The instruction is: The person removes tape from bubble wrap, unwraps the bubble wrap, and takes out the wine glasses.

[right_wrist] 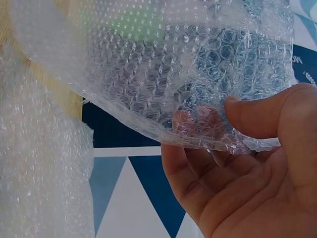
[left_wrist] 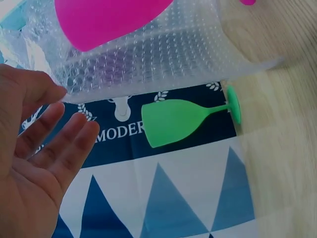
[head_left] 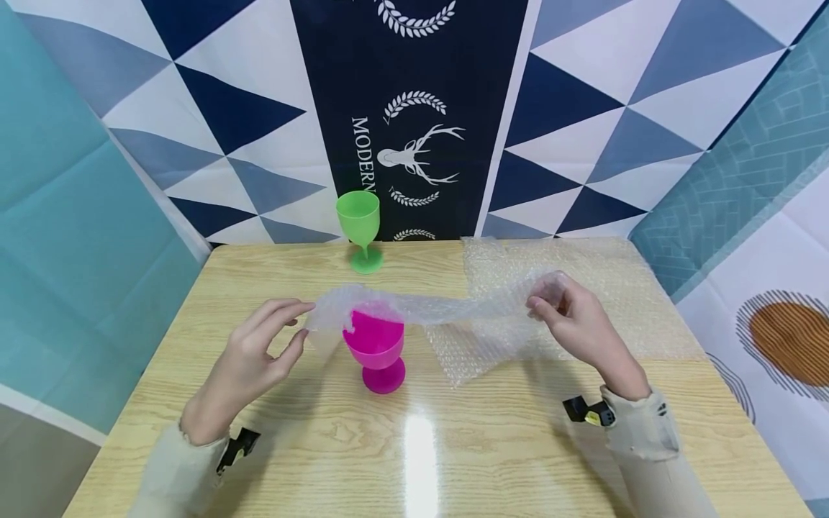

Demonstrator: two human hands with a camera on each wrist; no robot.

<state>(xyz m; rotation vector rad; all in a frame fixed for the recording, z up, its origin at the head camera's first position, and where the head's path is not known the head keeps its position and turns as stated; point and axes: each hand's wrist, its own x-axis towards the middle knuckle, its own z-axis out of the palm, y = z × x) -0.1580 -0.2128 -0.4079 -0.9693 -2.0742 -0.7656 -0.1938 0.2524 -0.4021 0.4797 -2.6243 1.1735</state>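
Observation:
A thin strip of bubble wrap [head_left: 447,308] stretches between the hands, passing over and behind the magenta goblet [head_left: 383,378], which stands upright on the table. My right hand [head_left: 579,324] pinches one end, thumb in front and fingers behind, as the right wrist view shows. At the other end, my left hand [head_left: 255,352] has its fingertips right at the wrap's edge, thumb and fingers spread apart. Part of the goblet's rim is covered by the wrap. Farther back stands a green goblet [head_left: 359,223], upright; in the left wrist view its bowl [left_wrist: 173,121] shows beneath the wrap's edge.
More bubble wrap [head_left: 622,309] lies flat across the table's back right, a corner of it reaching toward the middle. The wooden table [head_left: 492,446] meets a patterned cloth wall [head_left: 414,65] behind. Cloth panels also hang at both sides.

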